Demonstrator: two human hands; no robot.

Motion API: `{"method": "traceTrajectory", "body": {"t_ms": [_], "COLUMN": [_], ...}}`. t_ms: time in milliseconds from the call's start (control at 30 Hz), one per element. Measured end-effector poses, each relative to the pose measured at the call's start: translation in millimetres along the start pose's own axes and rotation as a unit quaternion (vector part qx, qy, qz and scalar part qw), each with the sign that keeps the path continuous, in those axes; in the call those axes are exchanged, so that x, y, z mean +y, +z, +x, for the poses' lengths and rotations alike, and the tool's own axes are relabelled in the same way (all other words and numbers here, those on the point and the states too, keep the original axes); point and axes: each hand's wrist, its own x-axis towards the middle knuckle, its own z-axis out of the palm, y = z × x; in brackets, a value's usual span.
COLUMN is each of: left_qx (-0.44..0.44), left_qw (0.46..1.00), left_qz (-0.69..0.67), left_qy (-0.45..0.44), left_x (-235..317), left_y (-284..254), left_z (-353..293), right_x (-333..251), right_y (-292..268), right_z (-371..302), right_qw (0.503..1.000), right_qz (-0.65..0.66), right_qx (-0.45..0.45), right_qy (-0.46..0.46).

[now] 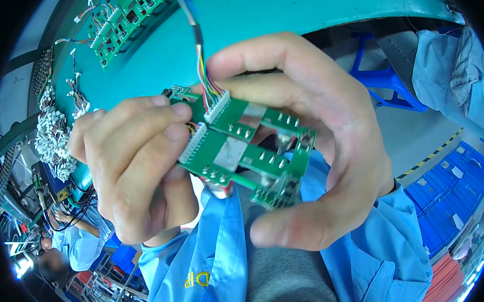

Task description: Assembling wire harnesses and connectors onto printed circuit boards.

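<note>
A green circuit board (214, 145), made of two joined strips, is held up in front of my chest. Two white connectors (217, 107) stand on it, with thin coloured wires running from them. From the upper connector a dark-sleeved cable (197, 36) rises toward the top edge. My left hand (136, 162) closes its fingertips on the wires (193, 130) of the lower connector, at the board's left edge; where they run is hidden by the fingers. Around the board's right end curls my right hand (333, 113), some fingers behind it and the thumb below, apart from its face.
A teal work mat (322, 7) covers the bench. More green boards with wires (123, 26) lie at the far left, above a pile of white-plugged cables (55, 133). A blue stool (386, 80) and blue crates (452, 189) are at right. Another person (82, 241) sits at lower left.
</note>
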Motion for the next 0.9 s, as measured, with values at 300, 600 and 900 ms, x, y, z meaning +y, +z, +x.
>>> {"method": "traceTrajectory", "body": {"t_ms": [300,600,900], "left_qx": [0.140,0.100,0.107], "left_qw": [0.989,0.991,0.994], "left_qz": [-0.051,-0.087,-0.029], "left_qy": [0.013,0.016,0.021], "left_x": [-10.7,-12.5,-15.1], "left_y": [24.3,19.0,26.1], "left_z": [0.7,-0.5,-4.3], "right_x": [-3.6,-13.0,1.5], "right_y": [12.5,7.8,9.9], "right_z": [0.4,-1.6,-1.4], "right_qw": [0.994,0.995,0.989], "right_qz": [0.071,-0.092,-0.130], "right_qx": [0.082,0.048,0.043], "right_qy": [0.024,0.005,-0.049]}}
